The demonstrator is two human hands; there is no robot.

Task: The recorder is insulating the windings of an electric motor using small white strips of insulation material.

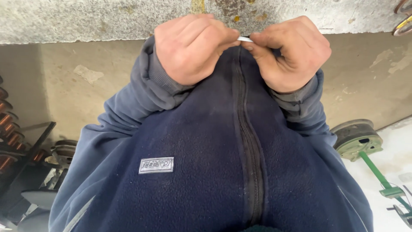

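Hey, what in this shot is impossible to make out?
Head view:
- The small white piece: mostly covered by the fingers of the left hand and right hand; its kind is unclear.
- The green metal stand: cut off by the right edge.
- The copper-coloured coils: cut off by the left edge.

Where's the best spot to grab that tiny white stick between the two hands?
Probably its bare middle, pinched from above: the thin white stick lies level, with both ends hidden in the left hand and right hand, so only that short span shows.
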